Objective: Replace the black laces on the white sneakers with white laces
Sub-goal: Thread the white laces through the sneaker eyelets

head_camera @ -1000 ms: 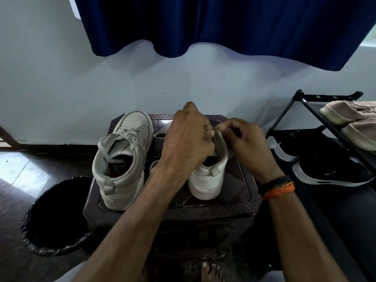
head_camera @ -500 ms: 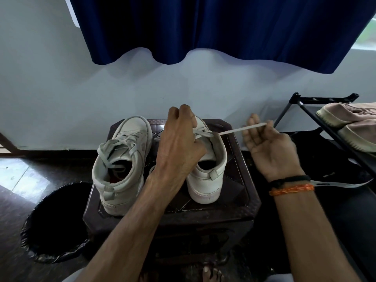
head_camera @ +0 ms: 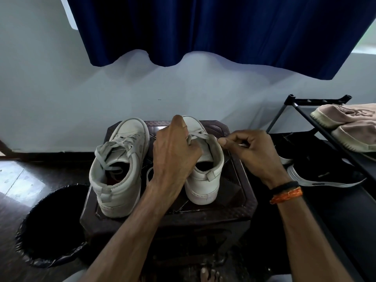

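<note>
Drew right hand (head_camera: pixel 251 151) back in from the outstretched pull to the right sneaker (head_camera: pixel 205 171).
Left hand (head_camera: pixel 175 151) curled over the tongue, pinching white lace (head_camera: pixel 200 136) at the eyelets; right grip closed on the lace end beside the collar. Both sneakers on the dark table (head_camera: pixel 240 192), left sneaker (head_camera: pixel 120 165) fully laced.

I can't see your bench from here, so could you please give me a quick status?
Left hand gripping right sneaker at its white lace. Right hand pinching the lace end. Left sneaker already laced white. Nothing in the way.
</note>
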